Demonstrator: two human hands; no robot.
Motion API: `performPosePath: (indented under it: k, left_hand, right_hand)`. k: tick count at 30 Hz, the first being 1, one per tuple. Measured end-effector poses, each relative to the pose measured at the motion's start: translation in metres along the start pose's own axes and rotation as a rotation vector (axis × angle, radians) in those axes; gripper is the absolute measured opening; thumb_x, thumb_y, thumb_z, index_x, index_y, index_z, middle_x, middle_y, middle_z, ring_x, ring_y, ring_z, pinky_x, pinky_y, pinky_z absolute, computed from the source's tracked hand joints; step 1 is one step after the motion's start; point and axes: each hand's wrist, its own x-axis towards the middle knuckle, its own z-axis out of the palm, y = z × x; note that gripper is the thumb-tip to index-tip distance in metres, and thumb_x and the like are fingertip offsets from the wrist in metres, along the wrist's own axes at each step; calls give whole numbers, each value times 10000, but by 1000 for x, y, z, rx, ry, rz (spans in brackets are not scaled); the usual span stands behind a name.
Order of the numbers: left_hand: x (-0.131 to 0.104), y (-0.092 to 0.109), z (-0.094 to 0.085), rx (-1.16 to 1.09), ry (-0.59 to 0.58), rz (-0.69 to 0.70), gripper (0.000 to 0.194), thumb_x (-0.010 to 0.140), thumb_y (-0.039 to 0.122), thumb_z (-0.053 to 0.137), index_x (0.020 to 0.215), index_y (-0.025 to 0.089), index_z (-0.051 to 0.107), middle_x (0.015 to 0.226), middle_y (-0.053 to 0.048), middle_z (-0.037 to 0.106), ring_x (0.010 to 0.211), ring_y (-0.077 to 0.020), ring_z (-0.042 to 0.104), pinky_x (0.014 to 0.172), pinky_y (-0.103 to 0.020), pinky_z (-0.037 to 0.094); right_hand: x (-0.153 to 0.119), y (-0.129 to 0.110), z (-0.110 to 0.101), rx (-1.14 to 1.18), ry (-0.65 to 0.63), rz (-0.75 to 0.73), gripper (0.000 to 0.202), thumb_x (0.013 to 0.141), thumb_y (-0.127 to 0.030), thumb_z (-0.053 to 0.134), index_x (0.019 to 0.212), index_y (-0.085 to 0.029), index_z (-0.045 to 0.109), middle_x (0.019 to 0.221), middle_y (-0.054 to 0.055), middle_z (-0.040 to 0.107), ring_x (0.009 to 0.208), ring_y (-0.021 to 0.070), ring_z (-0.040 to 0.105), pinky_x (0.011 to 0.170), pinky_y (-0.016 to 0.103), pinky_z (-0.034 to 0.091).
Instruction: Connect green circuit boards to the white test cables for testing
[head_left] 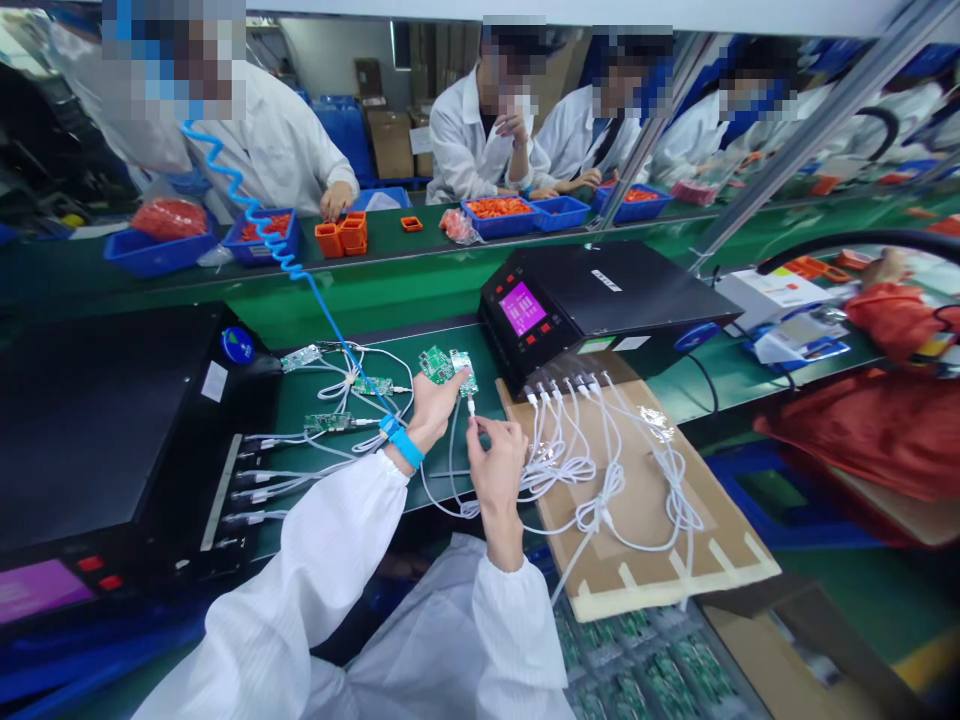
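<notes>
My left hand (433, 408), with a blue wristband, is closed on a small green circuit board (463, 372). Another green board (433, 364) lies against it on the left, beyond my fingers. My right hand (497, 455) pinches the white plug (471, 408) of a cable at the near end of the held board. The plug meets the board's edge; how deep it sits cannot be made out. To the left, more boards (328, 422) lie on the green bench with white cables attached.
Black testers stand at left (97, 400) and right (607, 290). Bundled white cables (600, 510) lie on cardboard (675, 560). A blue coiled cord (281, 255) hangs ahead. Several people in white work across the bench beside blue trays (499, 226).
</notes>
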Motion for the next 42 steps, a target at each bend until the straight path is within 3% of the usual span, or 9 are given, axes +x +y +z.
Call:
performPosePath:
  k: [12,19,23,27,30,34,37,42]
  left_hand:
    - [4,-9,-4,-7,-72,117,173,726,172,864,833,142,731,915,-78,773,870,-227,725,899,-360,548]
    - [2,-9,-6,23,-72,107,138,745,177,834,795,135,714,843,-68,761,820,-215,706,809,-321,542]
    - [4,-13,-5,-2,-72,130,154,743,171,831,847,131,724,905,-73,774,845,-204,706,846,-320,547]
    - [6,-13,-4,8,-62,72,212,717,209,873,828,139,706,864,-77,759,839,-229,707,854,-357,555]
    - [7,-10,-2,12,-29,41,259,684,187,900,813,158,677,825,-56,739,849,-238,703,885,-375,553]
    - [8,-11,-1,32,-10,26,266,675,173,902,797,165,666,826,-53,735,861,-245,698,900,-382,549]
    - [8,-12,-1,74,-8,34,261,697,205,896,816,160,668,825,-49,734,837,-233,687,878,-373,550]
    - [8,-13,-2,72,-6,48,303,673,221,920,836,166,671,821,-40,738,860,-239,694,905,-374,549]
  right_hand:
    - [2,-3,1,-2,-2,-3,277,1026,-284,518,970,-188,772,893,99,768,943,265,590,876,396,405]
    - [4,-6,6,-16,9,-8,271,1029,-274,509,947,-181,750,923,108,765,956,264,590,883,395,411]
    - [6,-5,10,-27,-12,14,301,1040,-292,483,928,-184,741,911,111,750,955,265,592,879,398,424]
    - [7,-6,-7,-17,-41,-26,298,1053,-323,479,1069,-173,736,1015,135,738,1024,282,593,926,435,453]
    - [-1,-9,-29,-21,-150,-159,284,1050,-249,478,1216,-195,702,1136,129,701,1071,278,582,943,425,480]
    - [-20,-14,-39,-54,-435,-325,385,968,-16,449,1106,-230,738,1024,74,715,999,266,573,876,380,511]
    - [-29,-14,-28,-208,-478,-336,371,910,40,498,1005,-218,749,947,81,715,972,289,558,856,400,512]
    - [-28,-9,-18,-354,-509,-345,284,936,2,555,891,-212,736,839,87,686,910,291,562,787,395,502]
